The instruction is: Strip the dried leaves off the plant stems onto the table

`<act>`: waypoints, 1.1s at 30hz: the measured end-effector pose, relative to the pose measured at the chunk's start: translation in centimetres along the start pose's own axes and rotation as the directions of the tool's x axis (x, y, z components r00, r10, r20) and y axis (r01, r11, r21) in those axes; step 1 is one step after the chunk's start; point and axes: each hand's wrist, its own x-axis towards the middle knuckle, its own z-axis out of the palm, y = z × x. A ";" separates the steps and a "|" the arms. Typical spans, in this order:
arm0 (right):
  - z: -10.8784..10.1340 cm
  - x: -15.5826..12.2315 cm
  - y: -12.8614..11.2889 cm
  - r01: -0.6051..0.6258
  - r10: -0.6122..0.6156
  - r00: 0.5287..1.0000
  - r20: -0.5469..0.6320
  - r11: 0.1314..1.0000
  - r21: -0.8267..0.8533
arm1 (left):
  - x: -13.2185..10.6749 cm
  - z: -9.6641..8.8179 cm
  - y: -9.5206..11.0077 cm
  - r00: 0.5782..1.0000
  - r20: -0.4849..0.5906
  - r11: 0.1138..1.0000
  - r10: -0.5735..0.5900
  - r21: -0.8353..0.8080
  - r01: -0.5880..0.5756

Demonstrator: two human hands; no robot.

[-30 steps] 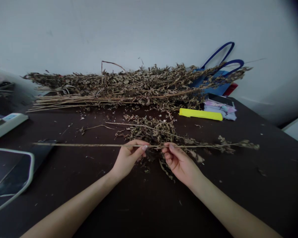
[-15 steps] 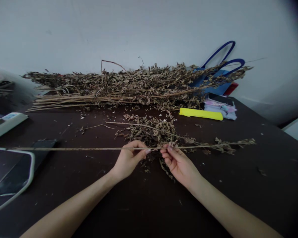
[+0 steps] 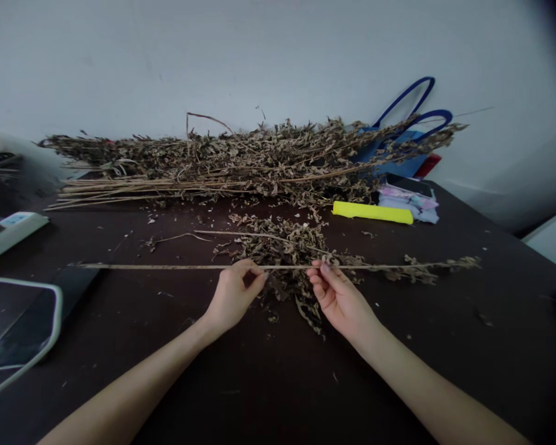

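A long dried plant stem is held level above a dark table. My left hand pinches it near its middle. A little to the right, my right hand pinches the same stem where the dried leaves begin. The stem's left half is bare; its right end still carries withered leaves. Under both hands lies a small heap of stripped dried leaves.
A big bundle of dried leafy stems lies along the wall. A yellow tube, folded cloths and a blue-handled bag sit at the back right. A white device and a white-rimmed tray are at left.
The stem slid left, then came back to the right and rose slightly. Both hands shifted a little farther from me, and the gap between them widened.
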 end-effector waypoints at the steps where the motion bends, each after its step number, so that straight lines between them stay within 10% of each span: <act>1: 0.0 0.0 -0.1 0.005 -0.005 1.000 -0.002 1.000 -0.001 | 0.0 0.0 0.0 1.000 -0.014 1.000 -0.003 0.005 0.003; 7: 0.0 -0.1 0.2 -0.026 0.027 0.999 0.029 0.999 -0.035 | 0.1 -0.2 0.8 0.995 -0.032 0.970 -0.090 -0.231 0.080; 14: 0.1 -0.4 0.6 -0.062 0.067 0.994 0.086 0.996 -0.060 | 0.0 0.0 1.3 0.964 0.151 0.641 -0.217 -0.723 0.257; 33: -0.5 0.4 -0.7 0.114 -0.111 0.993 0.039 0.991 -0.076 | 1.4 -1.5 0.2 0.971 0.101 0.477 -0.215 -0.857 0.195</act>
